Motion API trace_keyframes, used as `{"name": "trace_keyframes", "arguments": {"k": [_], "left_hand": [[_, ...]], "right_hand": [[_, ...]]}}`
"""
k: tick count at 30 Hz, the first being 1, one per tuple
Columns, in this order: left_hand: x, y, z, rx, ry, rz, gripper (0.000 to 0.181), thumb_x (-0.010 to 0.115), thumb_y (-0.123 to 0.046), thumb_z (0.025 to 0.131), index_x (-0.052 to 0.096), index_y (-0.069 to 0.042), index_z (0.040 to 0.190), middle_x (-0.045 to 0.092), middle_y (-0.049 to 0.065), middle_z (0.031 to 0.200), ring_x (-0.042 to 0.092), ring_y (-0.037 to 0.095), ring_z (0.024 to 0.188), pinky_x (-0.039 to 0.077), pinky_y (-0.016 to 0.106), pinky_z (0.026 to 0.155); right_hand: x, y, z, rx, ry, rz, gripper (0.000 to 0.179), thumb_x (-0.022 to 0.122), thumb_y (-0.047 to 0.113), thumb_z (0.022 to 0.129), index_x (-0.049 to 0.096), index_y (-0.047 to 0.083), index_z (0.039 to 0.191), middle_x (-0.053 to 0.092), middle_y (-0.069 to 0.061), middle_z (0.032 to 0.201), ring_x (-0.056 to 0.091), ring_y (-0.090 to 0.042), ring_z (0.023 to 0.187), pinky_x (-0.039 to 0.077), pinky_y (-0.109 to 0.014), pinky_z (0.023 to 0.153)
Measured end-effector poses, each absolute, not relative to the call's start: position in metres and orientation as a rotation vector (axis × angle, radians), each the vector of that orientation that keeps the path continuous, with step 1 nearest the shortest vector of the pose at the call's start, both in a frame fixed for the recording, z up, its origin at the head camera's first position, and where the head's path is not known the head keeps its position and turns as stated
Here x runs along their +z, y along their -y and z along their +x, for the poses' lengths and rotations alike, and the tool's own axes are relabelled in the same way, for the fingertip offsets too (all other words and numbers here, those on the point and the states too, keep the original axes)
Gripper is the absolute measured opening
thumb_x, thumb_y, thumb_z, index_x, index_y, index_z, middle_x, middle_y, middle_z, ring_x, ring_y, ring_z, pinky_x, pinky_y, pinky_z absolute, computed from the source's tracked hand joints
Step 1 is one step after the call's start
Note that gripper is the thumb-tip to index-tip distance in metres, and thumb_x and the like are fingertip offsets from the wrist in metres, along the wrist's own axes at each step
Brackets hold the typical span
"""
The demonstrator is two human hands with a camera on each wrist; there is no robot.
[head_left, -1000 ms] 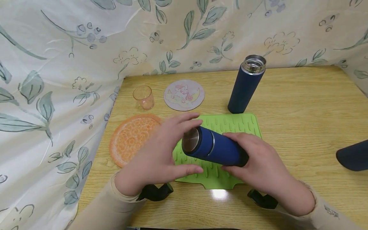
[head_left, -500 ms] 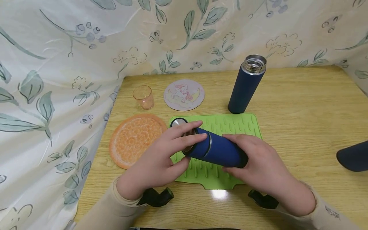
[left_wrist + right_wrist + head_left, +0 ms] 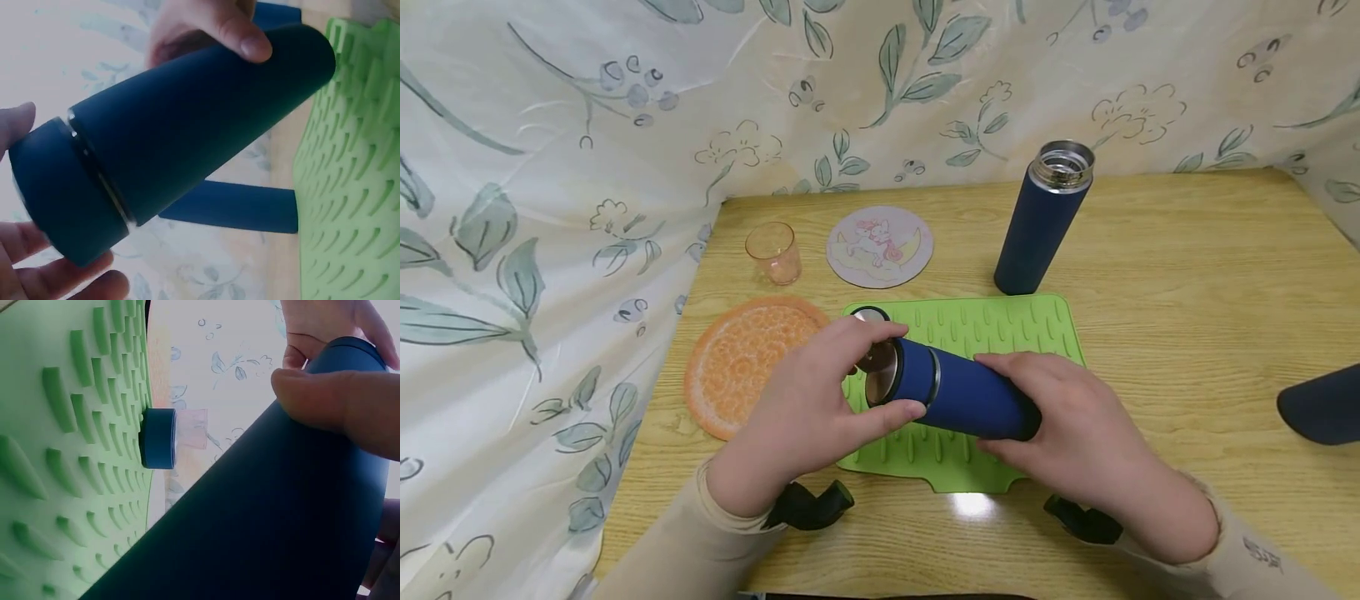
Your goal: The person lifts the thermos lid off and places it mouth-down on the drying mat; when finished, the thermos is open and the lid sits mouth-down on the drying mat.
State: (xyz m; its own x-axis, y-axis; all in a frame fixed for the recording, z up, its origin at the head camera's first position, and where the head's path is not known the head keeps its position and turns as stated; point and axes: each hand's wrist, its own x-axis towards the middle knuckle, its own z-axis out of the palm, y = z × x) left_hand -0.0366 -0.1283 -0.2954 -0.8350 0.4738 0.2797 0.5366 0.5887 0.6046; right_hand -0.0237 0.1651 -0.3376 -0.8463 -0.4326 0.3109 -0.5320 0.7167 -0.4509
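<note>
A blue thermos bottle (image 3: 981,387) lies tilted in the air above the green mat (image 3: 970,471), its lid end to the left. My right hand (image 3: 1075,417) grips it near the black base, thumb and fingers on opposite sides. At the other end my left hand (image 3: 797,408) holds the lid (image 3: 916,375), a thin silver ring showing between lid and body. In the left wrist view, fingers lie around both sides of that lid (image 3: 65,194). A second, loose blue lid (image 3: 159,437) with a silver top stands on the mat's far left corner, partly behind my left fingers.
Behind the mat stands a lidless dark blue thermos (image 3: 1043,229). Another dark blue object (image 3: 1322,406) juts in at the right edge. To the left are an orange round mat (image 3: 741,367), a clear pinkish cup (image 3: 775,254) and a unicorn coaster (image 3: 880,247).
My left hand, spread around the lid a second ago, has closed on it and changed its hold, thumb now farther forward. The bottle has shifted slightly left.
</note>
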Motion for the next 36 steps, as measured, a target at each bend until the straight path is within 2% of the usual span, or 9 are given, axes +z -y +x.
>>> {"name": "trace_keyframes", "arguments": {"k": [3,6,9,14,20,23,27,30,36], "left_hand": [[-0.296,0.133,-0.038,-1.026,2.699,-1.008,0.078,0.096,-0.036,0.087,0.063,-0.016,0.155,0.064,0.004,0.155,0.065,0.021,0.135,0.060,0.048,0.107],[-0.297,0.138,-0.041,-1.018,2.620,-1.280,0.079,0.091,-0.012,0.089,0.058,-0.015,0.161,0.048,0.007,0.173,0.045,0.029,0.161,0.046,0.054,0.125],[-0.297,0.140,-0.042,-1.005,2.547,-1.445,0.073,0.079,0.008,0.088,0.064,-0.013,0.156,0.046,0.009,0.174,0.040,0.030,0.164,0.041,0.054,0.129],[-0.298,0.140,-0.041,-1.129,2.558,-1.378,0.065,0.082,0.006,0.088,0.069,-0.011,0.149,0.057,0.009,0.164,0.057,0.024,0.149,0.056,0.039,0.112],[-0.296,0.136,-0.039,-1.182,2.744,-1.037,0.058,0.092,-0.031,0.091,0.072,-0.012,0.142,0.075,-0.001,0.126,0.068,0.012,0.102,0.061,0.030,0.082],[-0.297,0.134,-0.038,-1.107,2.809,-0.905,0.054,0.087,-0.042,0.093,0.073,-0.014,0.138,0.076,-0.004,0.114,0.067,0.010,0.093,0.061,0.032,0.080],[-0.300,0.138,-0.040,-1.133,2.710,-1.026,0.073,0.093,-0.038,0.088,0.066,-0.013,0.151,0.072,0.001,0.143,0.069,0.018,0.126,0.060,0.044,0.104],[-0.300,0.143,-0.040,-1.189,2.577,-1.262,0.083,0.097,-0.023,0.085,0.059,-0.012,0.158,0.055,0.007,0.166,0.050,0.028,0.157,0.048,0.053,0.123],[-0.303,0.147,-0.041,-1.180,2.468,-1.462,0.069,0.082,0.010,0.089,0.064,-0.011,0.152,0.049,0.014,0.170,0.044,0.033,0.161,0.048,0.049,0.125]], "right_hand": [[-0.340,-0.166,-0.023,0.785,2.722,0.780,0.089,0.109,0.027,0.062,0.072,0.014,0.141,0.080,-0.004,0.123,0.076,-0.028,0.113,0.062,-0.054,0.090],[-0.341,-0.167,-0.023,0.770,2.707,0.786,0.089,0.109,0.027,0.061,0.073,0.013,0.141,0.080,-0.004,0.122,0.076,-0.027,0.112,0.062,-0.054,0.089],[-0.341,-0.168,-0.023,0.761,2.705,0.796,0.089,0.109,0.027,0.061,0.073,0.014,0.141,0.080,-0.004,0.122,0.076,-0.028,0.113,0.062,-0.054,0.091],[-0.341,-0.169,-0.021,0.763,2.704,0.812,0.089,0.109,0.026,0.061,0.073,0.015,0.141,0.080,-0.003,0.124,0.076,-0.028,0.114,0.062,-0.055,0.092],[-0.340,-0.167,-0.018,0.787,2.706,0.840,0.088,0.110,0.025,0.062,0.073,0.016,0.141,0.080,-0.002,0.126,0.076,-0.028,0.115,0.063,-0.057,0.094],[-0.340,-0.167,-0.017,0.787,2.701,0.847,0.089,0.110,0.026,0.061,0.072,0.017,0.142,0.080,-0.001,0.126,0.076,-0.027,0.114,0.063,-0.056,0.094],[-0.340,-0.167,-0.017,0.774,2.701,0.819,0.090,0.110,0.026,0.060,0.073,0.016,0.141,0.081,-0.002,0.125,0.076,-0.028,0.114,0.063,-0.055,0.092],[-0.340,-0.169,-0.018,0.765,2.710,0.804,0.090,0.110,0.026,0.060,0.073,0.015,0.141,0.080,-0.003,0.124,0.076,-0.028,0.114,0.063,-0.055,0.092],[-0.340,-0.170,-0.019,0.755,2.734,0.802,0.090,0.109,0.026,0.062,0.072,0.016,0.144,0.080,-0.003,0.125,0.075,-0.027,0.115,0.063,-0.056,0.093]]}}
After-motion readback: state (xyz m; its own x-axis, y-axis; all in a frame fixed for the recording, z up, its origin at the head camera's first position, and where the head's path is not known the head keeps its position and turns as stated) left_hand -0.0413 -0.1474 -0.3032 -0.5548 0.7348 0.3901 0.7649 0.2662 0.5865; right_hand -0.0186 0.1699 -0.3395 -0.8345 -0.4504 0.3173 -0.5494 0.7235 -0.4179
